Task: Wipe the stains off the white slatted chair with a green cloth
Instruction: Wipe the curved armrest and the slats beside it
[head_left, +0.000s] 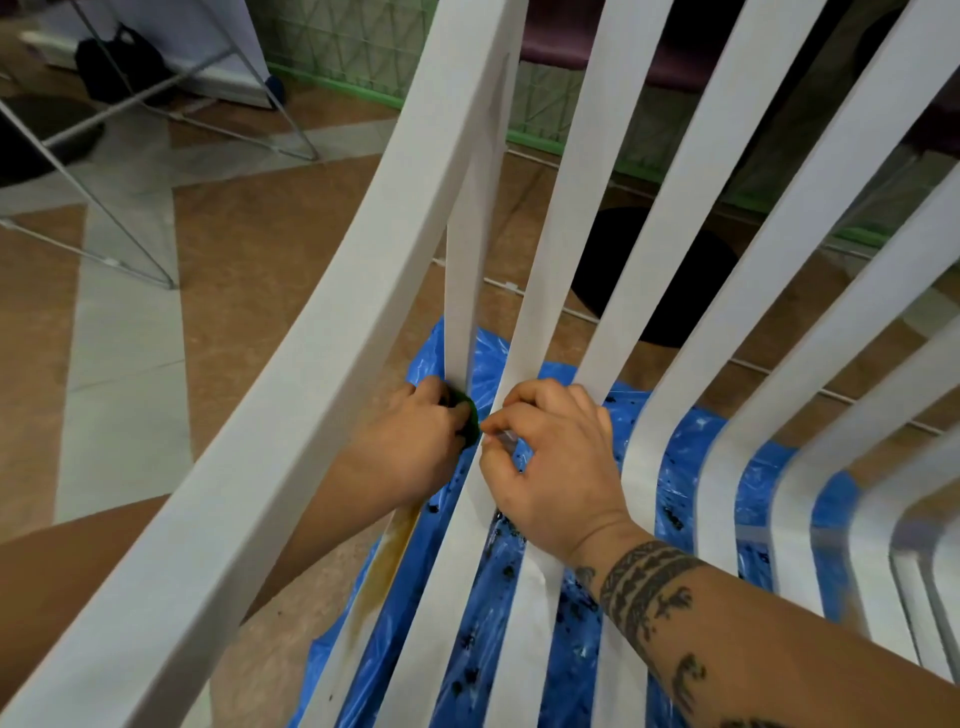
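The left hand (415, 441) curls its fingers (457, 410) round a small, bunched dark green cloth (469, 418), pressing it against a narrow slat of the white slatted plastic chair (322, 364), low where the slats converge. The right hand (556, 467), just beside it, bends its fingers on the neighbouring slat, seemingly pinching its edge. A yellow-brown stain (392, 548) runs lengthwise down the slat under the left wrist, towards the camera. The left hand is nearer, so the cloth likely needs drawing back along that slat.
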